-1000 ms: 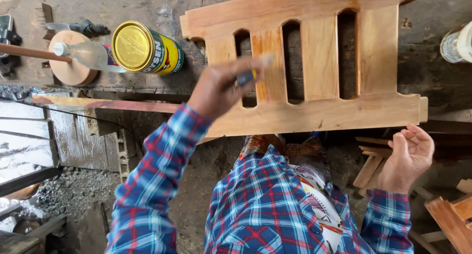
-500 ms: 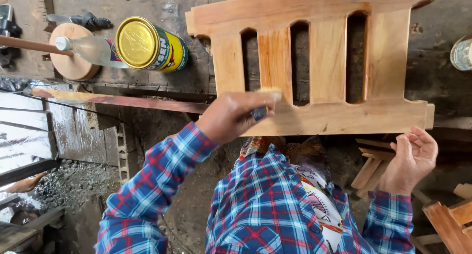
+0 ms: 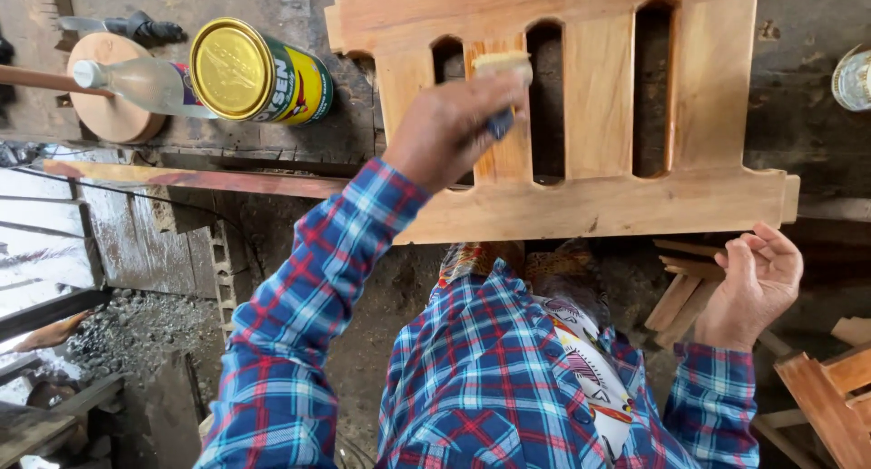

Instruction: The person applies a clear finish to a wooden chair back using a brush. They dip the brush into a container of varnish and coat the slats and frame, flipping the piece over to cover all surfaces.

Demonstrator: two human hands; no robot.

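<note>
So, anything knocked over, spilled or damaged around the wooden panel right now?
The yellow can lies on its side on the bench beside a clear bottle, also lying down. No spill shows. The wooden panel looks intact.

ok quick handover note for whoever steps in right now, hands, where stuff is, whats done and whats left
Left hand: gripping a paintbrush, bristles on the second slat of the slatted wooden panel.
Right hand: open, fingers by the panel's lower right corner; contact unclear.
Yellow tin lies on its side, upper left, next to a clear bottle and a round wooden disc.
Done: cannot tell how much of the panel is coated.
Left: probably the other slats and rails.
</note>
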